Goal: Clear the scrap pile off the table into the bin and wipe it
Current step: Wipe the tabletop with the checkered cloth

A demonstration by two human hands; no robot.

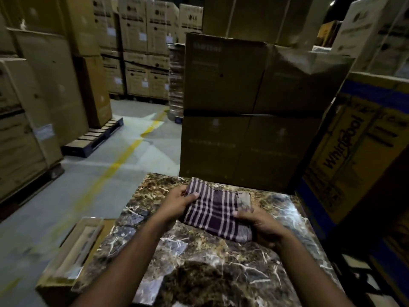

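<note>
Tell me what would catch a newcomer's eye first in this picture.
Probably the purple plaid cloth, held folded over the marble-patterned table by the left hand and right hand. Behind the table rises a big brown carton, with a yellow Whirlpool box at right.

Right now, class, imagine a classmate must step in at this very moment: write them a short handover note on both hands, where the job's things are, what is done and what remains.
Left hand: grips the left edge of the purple-and-white checked cloth.
Right hand: grips the cloth's right edge, thumb on top.
The cloth is folded and held just above the brown marble-patterned tabletop, towards its far side.
The open cardboard box stands on the floor at the table's left; it may be the bin.
Done: no scrap pile is visible on the tabletop.
Left: wipe the tabletop; whether wiping has begun cannot be told.
</note>
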